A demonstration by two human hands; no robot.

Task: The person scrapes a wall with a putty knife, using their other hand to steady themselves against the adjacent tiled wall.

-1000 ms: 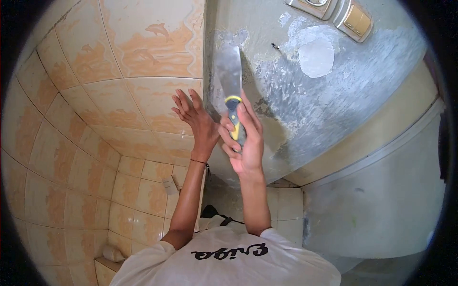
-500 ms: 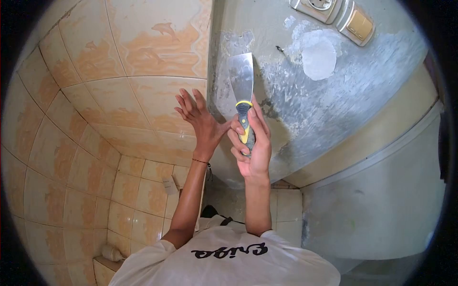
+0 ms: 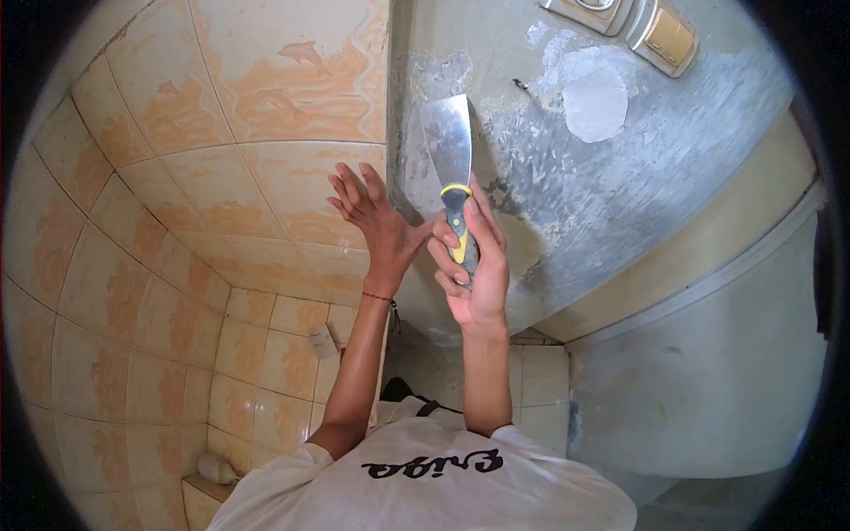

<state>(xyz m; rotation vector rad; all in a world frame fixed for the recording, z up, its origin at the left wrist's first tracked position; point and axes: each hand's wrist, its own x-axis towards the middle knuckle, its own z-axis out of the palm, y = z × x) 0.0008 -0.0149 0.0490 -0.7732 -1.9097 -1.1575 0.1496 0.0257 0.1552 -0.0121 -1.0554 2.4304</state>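
A scraper (image 3: 450, 142) with a broad metal blade and a grey and yellow handle is upright in my right hand (image 3: 482, 261), whose fingers are wrapped round the handle. Its blade is in front of the grey wall (image 3: 602, 186), where the paint is worn and patchy; whether it touches the wall I cannot tell. My left hand (image 3: 376, 221) is at the edge of the tiled wall (image 3: 301, 190), fingers spread and holding nothing, with the thumb pointing toward my right hand. A smooth pale patch (image 3: 595, 106) shows on the grey wall.
A socket (image 3: 593, 11) and a switch (image 3: 666, 40) are fixed at the upper right. Near the pale patch a small dark piece (image 3: 521, 84) sticks out. A small light box (image 3: 323, 341) is at the lower left, and a whitish object (image 3: 215, 468) stands on a ledge.
The view has shifted slightly. My right hand and the scraper appear a little further right; both hands keep the same pose.
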